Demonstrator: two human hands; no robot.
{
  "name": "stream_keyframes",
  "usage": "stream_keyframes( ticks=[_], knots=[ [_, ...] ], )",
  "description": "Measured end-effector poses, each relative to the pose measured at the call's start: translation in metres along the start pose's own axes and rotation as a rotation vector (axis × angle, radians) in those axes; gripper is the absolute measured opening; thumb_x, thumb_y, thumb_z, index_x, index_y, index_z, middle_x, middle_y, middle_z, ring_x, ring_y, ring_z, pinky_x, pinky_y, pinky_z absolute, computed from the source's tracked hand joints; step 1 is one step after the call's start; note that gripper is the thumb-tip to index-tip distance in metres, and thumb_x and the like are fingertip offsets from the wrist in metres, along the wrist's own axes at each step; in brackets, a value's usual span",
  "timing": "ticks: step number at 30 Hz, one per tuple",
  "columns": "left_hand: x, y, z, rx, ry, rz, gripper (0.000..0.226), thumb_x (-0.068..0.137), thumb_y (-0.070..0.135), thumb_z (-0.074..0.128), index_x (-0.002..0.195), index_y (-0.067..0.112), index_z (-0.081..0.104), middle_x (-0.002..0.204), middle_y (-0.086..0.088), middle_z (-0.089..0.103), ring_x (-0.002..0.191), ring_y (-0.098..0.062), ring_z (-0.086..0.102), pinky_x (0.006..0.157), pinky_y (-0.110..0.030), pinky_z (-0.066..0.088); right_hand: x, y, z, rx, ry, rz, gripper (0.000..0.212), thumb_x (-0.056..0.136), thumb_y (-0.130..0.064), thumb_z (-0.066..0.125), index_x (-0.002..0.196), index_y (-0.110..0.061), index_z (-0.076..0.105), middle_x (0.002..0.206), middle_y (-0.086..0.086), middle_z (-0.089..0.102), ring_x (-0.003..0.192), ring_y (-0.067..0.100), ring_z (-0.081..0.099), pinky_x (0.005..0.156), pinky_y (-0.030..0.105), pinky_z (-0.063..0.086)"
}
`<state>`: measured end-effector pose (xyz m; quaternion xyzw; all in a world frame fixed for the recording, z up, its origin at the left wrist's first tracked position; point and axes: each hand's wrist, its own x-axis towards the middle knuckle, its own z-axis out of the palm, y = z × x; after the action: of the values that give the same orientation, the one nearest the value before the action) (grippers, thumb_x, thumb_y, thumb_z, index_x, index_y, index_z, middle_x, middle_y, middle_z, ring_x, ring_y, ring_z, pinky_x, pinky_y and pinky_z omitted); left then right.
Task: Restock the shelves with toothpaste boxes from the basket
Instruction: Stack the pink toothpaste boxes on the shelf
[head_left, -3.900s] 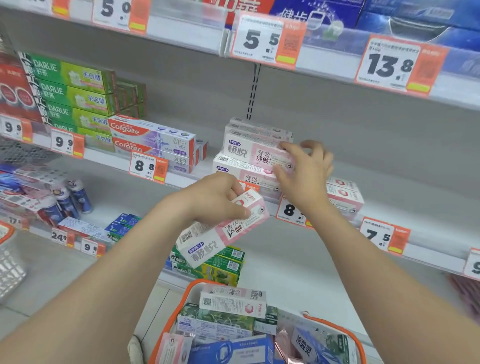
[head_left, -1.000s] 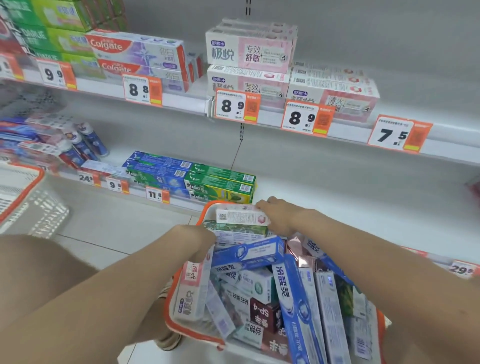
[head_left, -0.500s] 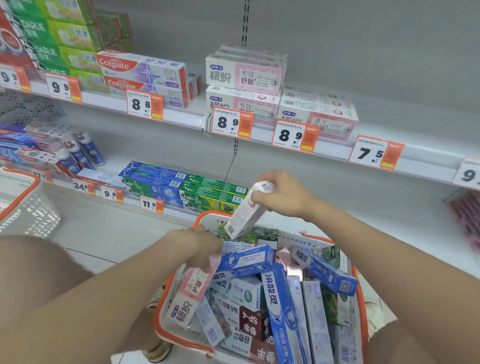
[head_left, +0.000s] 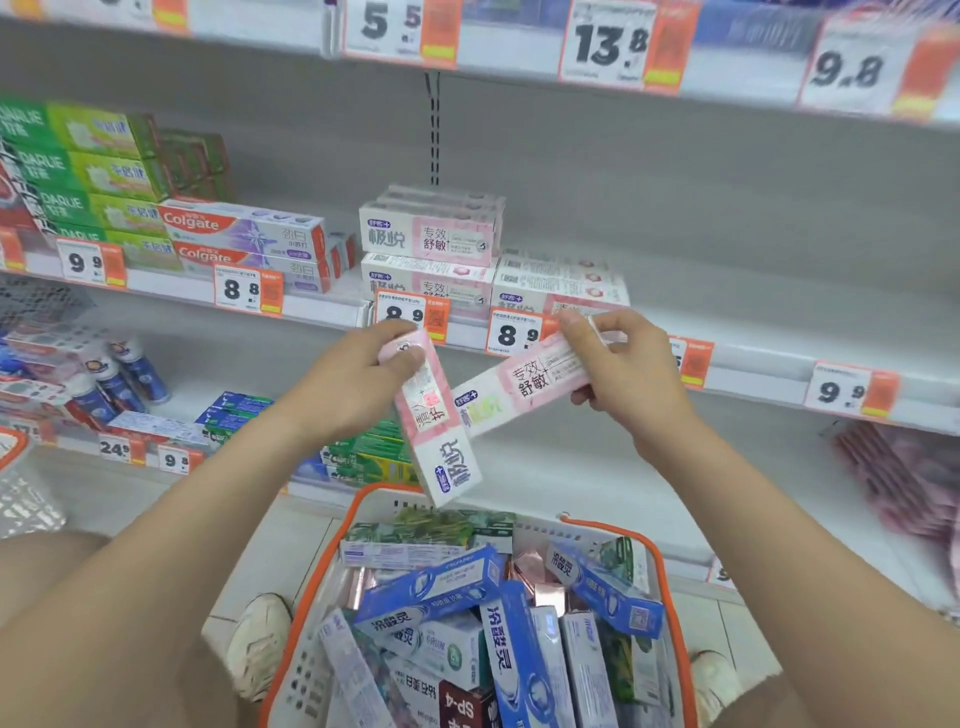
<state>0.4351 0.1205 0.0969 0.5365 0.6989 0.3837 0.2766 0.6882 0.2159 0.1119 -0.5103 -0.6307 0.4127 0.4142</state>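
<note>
My left hand grips one end of a pink and white toothpaste box that hangs almost upright above the basket. In my right hand is a second pink and white box, held slanted with its free end down to the left. Both boxes are in front of the middle shelf, just below the stacks of matching pink boxes. The white basket with an orange rim stands below between my knees, filled with several blue, green and white toothpaste boxes.
Green Darlie boxes and Colgate boxes fill the shelf's left part. Bare shelf lies to the right of the pink stacks. Price tags line the shelf edges. A second basket is at the left edge. Lower shelves hold more boxes.
Both hands have risen from the basket to the middle shelf's height, each with a pink box. The view has tilted upward.
</note>
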Motion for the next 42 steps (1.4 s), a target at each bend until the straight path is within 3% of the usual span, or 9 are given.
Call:
stream_keyframes(
  ticks=[4,9,15,21,25,28,32,38,42],
  knots=[
    [0.005,0.016,0.001,-0.182,0.053,-0.018,0.017,0.107,0.026,0.056,0.110,0.038,0.066,0.103,0.000,0.078,0.094,-0.021,0.074,0.083,-0.043,0.061,0.004,-0.005,-0.005,0.082,0.008,-0.014,0.033,0.098,-0.053,0.066,0.108,-0.021,0.063,0.085,0.004,0.080,0.059,0.016,0.070,0.048,0.023,0.049],
    [0.019,0.025,0.002,-0.224,0.138,-0.041,0.020,0.100,0.026,0.065,0.119,0.028,0.070,0.097,-0.005,0.079,0.088,-0.024,0.076,0.077,-0.042,0.065,0.008,-0.015,-0.011,-0.097,0.330,-0.173,0.041,0.093,-0.065,0.064,0.106,-0.026,0.064,0.083,-0.013,0.070,0.077,-0.002,0.065,0.072,0.031,0.053],
    [0.025,0.041,0.012,-0.340,0.356,-0.021,0.019,0.089,0.031,0.070,0.104,0.022,0.061,0.092,-0.004,0.079,0.076,-0.021,0.078,0.070,-0.045,0.067,0.008,-0.031,-0.035,0.014,0.542,-0.332,0.035,0.091,-0.058,0.072,0.101,-0.026,0.064,0.080,-0.016,0.067,0.074,0.000,0.063,0.070,0.022,0.048],
    [0.030,0.060,0.027,-0.413,0.355,0.095,0.039,0.090,0.023,0.079,0.123,0.023,0.056,0.106,0.003,0.078,0.089,-0.009,0.075,0.068,-0.021,0.058,0.015,-0.018,-0.041,-0.180,0.264,-0.356,0.036,0.069,-0.038,0.076,0.105,-0.036,0.078,0.099,-0.013,0.070,0.092,0.002,0.066,0.090,0.024,0.053],
    [0.035,0.070,0.043,-0.366,0.149,0.204,0.035,0.095,0.024,0.078,0.127,0.022,0.064,0.105,0.000,0.080,0.095,-0.018,0.076,0.084,-0.041,0.061,0.012,-0.019,-0.030,-0.370,0.005,-0.401,0.050,0.076,-0.041,0.080,0.125,-0.041,0.072,0.103,-0.022,0.070,0.105,-0.014,0.058,0.091,0.000,0.037],
    [0.039,0.074,0.050,-0.359,-0.023,0.236,0.032,0.096,0.023,0.075,0.128,0.025,0.070,0.110,-0.002,0.078,0.098,-0.028,0.076,0.089,-0.050,0.062,0.014,-0.021,-0.030,-0.374,-0.148,-0.386,0.050,0.085,-0.048,0.076,0.134,-0.044,0.066,0.113,-0.023,0.074,0.112,-0.007,0.063,0.103,0.020,0.047],
    [0.045,0.082,0.054,-0.374,-0.028,0.267,0.055,0.082,0.026,0.085,0.135,0.023,0.068,0.112,-0.001,0.077,0.100,-0.027,0.075,0.088,-0.040,0.063,0.020,-0.020,-0.034,-0.203,-0.385,-0.266,0.023,0.089,-0.026,0.076,0.110,-0.036,0.079,0.096,-0.007,0.080,0.086,0.016,0.076,0.086,0.049,0.062],
    [0.058,0.080,0.043,-0.195,0.061,0.210,0.060,0.086,0.053,0.079,0.140,0.035,0.061,0.127,0.013,0.067,0.114,-0.007,0.066,0.095,-0.033,0.053,0.034,-0.024,-0.047,0.117,-0.163,-0.145,0.011,0.094,-0.021,0.075,0.101,-0.021,0.083,0.094,0.006,0.081,0.080,0.033,0.078,0.077,0.048,0.065],
    [0.063,0.070,0.045,-0.408,0.063,0.053,0.038,0.100,0.031,0.071,0.136,0.027,0.060,0.118,0.002,0.072,0.110,-0.020,0.072,0.091,-0.040,0.061,0.047,-0.021,-0.053,0.328,-0.079,0.003,0.020,0.096,-0.024,0.071,0.111,-0.016,0.080,0.103,0.006,0.081,0.075,0.025,0.075,0.070,0.037,0.061]
  ],
)
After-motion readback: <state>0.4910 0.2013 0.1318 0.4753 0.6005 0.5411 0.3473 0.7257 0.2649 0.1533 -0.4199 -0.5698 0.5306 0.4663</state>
